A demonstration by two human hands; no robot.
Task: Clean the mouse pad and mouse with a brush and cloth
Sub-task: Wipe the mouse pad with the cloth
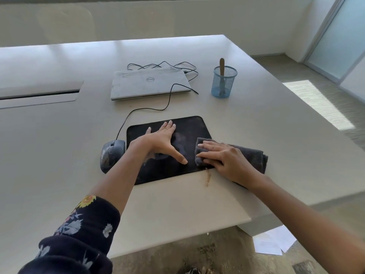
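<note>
Mouse [113,155] sits dusty on the table [59,145], just off the left edge of the mouse pad [189,127], its cable looping away toward a closed laptop [148,82] near the far edge. Left hand [164,141] lies flat on the pad's left half, fingers straight and together with the thumb splayed wide, pinning the pad down; it is the hand nearer the mouse. The forearm hides the pad's near left corner. Pale smudges on the dark pad between the two hands may be dust or only glare.

Right hand [223,157] presses a folded grey cloth [248,155] at the pad's right edge, fingers close together and nearly straight on top of it, tips pointing left. The cloth's long axis runs left to right, one end on the pad and the rest on the table. The unwiped pad lies to the left of those fingers, so a stroke would likely run toward the bracing hand. The hand covers the cloth's near side.

A brownish smear [207,178] marks the table just below the pad's near right corner. The brush [222,66] stands handle-up in a blue mesh cup [224,86] toward the far right edge, well apart from both hands, its bristles blurred behind the mesh.
</note>
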